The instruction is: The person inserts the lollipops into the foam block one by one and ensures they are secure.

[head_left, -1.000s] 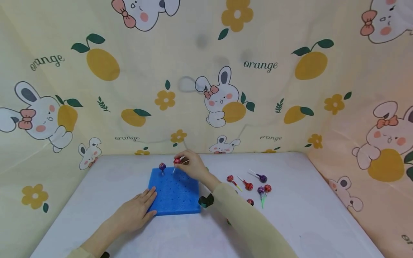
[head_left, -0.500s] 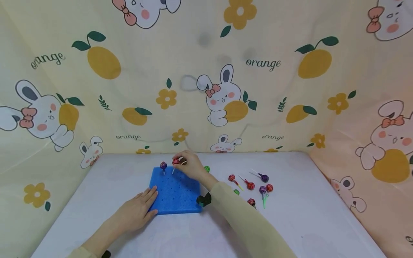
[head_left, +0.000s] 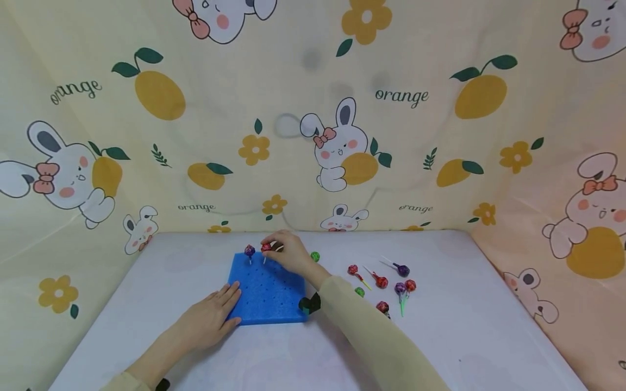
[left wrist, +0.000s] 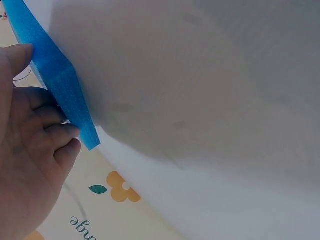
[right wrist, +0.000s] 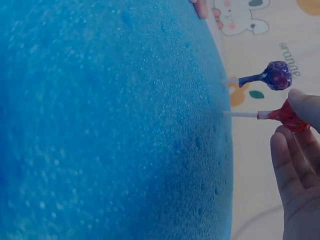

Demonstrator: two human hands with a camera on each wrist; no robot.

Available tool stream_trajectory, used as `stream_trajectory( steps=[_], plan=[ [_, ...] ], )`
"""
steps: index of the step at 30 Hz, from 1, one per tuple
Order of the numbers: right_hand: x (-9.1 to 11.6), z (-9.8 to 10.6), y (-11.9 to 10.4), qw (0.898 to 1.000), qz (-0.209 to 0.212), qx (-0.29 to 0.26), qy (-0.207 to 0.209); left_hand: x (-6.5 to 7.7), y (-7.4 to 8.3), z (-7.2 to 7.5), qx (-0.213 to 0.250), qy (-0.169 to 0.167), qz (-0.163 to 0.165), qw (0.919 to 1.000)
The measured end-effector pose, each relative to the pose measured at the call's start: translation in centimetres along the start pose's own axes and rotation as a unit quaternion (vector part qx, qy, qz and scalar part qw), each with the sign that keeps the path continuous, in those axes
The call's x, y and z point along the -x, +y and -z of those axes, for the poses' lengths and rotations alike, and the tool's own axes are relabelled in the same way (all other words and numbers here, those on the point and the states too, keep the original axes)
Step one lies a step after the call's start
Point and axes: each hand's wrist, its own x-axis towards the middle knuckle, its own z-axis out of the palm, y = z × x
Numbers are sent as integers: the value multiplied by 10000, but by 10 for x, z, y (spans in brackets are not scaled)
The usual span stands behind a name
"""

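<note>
I am working at a white bench walled round with a printed cloth backdrop of rabbits and oranges. On the bench I am keeping a blue foam block in place: my left hand is lying flat with relaxed fingers against its near left corner, and the left wrist view is showing those fingertips touching the block's edge, so that grip is open and merely steadying. Off to the right of the block, loose lollipops are lying scattered on the bench, with a green one just beside my right wrist. At the block's far edge a purple lollipop is already standing upright in a hole. Just beside it, my right hand is pinching the head of a red lollipop between thumb and fingertips; the right wrist view is showing its white stick meeting the foam next to the purple one's. So I am judging that I am in the step of seating this red lollipop in the back row. Whether the stick is fully in I cannot tell; the next move is probably calling for a straight push down, then letting go without tipping it, while my left hand is bracing the block.
</note>
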Motion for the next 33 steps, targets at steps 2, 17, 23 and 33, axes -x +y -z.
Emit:
stream_trajectory(
  steps=[2, 17, 23, 33],
  plan=[
    [0, -1, 0, 10000, 56, 41, -20, 0, 0, 0, -8, 8, 6, 10000],
    [0, -10, 2, 9992, -6, 385, -139, 0, 1, 1, -47, 91, -31, 9999],
    [0, -11, 2, 9991, -48, 401, -151, 0, 1, 1, -77, 127, -61, 9999],
    [3, -11, -1, 9987, -141, 455, -158, -1, 1, 0, -114, 116, -57, 9999]
  ],
)
